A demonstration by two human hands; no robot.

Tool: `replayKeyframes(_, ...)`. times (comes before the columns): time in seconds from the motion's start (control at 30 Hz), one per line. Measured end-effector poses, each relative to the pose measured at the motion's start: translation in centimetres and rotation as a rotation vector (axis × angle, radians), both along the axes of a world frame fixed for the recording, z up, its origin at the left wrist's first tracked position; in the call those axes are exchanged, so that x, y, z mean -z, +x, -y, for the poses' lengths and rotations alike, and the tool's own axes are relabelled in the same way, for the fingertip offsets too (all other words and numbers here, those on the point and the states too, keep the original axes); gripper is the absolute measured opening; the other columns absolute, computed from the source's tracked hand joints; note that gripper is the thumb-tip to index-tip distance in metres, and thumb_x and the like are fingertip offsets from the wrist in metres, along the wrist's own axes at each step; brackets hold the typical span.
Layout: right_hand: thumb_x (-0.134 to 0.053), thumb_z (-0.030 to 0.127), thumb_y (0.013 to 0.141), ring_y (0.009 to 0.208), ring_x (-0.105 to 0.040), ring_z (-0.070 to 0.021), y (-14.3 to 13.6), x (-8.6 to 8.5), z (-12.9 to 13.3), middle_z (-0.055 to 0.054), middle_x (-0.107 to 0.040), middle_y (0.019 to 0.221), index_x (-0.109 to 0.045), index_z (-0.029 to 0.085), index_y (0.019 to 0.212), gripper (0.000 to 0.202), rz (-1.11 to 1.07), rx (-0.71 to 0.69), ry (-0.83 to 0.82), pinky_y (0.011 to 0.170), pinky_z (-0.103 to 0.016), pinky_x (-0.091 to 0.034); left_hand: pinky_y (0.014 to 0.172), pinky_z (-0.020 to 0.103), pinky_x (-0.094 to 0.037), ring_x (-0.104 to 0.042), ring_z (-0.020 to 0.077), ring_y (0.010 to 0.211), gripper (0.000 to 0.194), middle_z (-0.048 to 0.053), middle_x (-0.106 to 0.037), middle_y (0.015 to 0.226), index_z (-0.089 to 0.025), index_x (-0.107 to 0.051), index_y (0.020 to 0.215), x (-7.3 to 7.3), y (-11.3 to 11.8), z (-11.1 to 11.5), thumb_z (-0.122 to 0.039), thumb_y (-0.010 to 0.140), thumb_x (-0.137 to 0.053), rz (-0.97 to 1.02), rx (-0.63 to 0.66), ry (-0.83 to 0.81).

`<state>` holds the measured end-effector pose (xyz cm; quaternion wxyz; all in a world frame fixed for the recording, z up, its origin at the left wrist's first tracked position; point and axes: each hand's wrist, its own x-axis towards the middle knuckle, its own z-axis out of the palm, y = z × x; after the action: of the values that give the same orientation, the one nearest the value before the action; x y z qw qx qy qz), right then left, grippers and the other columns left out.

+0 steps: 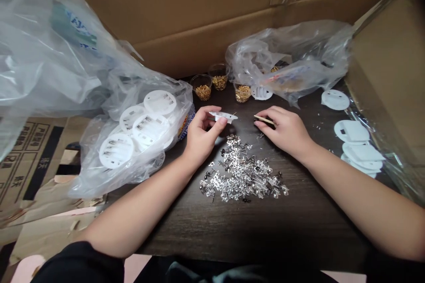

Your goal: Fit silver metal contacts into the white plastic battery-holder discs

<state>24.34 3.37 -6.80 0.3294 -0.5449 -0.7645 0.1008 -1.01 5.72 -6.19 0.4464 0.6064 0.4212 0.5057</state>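
My left hand grips a white round plastic piece, tilted nearly edge-on, between thumb and fingers. To its right, my right hand pinches a thin tan stick that points left toward the white piece, with a gap between them. Just below both hands, a loose heap of small silvery metal parts is spread over the dark table. A few dark bits lie by the right fingertips.
Clear cups of gold-coloured pieces stand behind the hands. White round pieces fill a plastic bag at left; others are stacked at right. Another plastic bag lies at back right. Cardboard walls enclose the back and right.
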Motion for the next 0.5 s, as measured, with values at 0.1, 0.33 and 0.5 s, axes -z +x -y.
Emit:
replayKeyframes(0.1,-0.068,0.023,0.094,0.086,-0.069,-0.0211,0.0,-0.5,0.3,-0.006,-0.074,0.097,-0.073,0.019,0.111,0.018,-0.019,-0.016,0.009,0.076,-0.036,-0.052,0.061,0.021,-0.053,-0.06,0.0072,0.066,0.045,0.001,-0.07,0.09,-0.021,-0.068,0.113,0.1,0.0,0.0,-0.055,0.084,-0.079,-0.003,0.01,-0.007)
replayKeyframes(0.33,-0.067,0.022,0.095,0.075,-0.067,-0.0163,-0.4,-4.7,2.5,0.0,-0.074,0.088,-0.072,0.023,0.096,0.005,0.202,-0.36,-0.229,0.067,-0.029,-0.046,0.064,0.021,-0.054,-0.061,0.0078,0.069,0.046,0.001,-0.067,0.088,-0.021,-0.068,0.114,0.7,-0.1,0.0,-0.055,0.085,-0.078,-0.01,0.029,-0.03)
replayKeyframes(0.5,-0.069,0.017,0.09,0.072,-0.067,-0.0167,-1.4,-5.6,4.5,0.0,-0.075,0.09,-0.073,0.024,0.095,0.009,0.345,-0.376,-0.379,0.062,-0.03,-0.041,0.062,0.021,-0.052,-0.059,0.008,0.067,0.049,0.0,-0.065,0.084,-0.021,-0.068,0.112,0.4,-0.2,0.3,-0.059,0.083,-0.078,-0.009,0.015,-0.059)
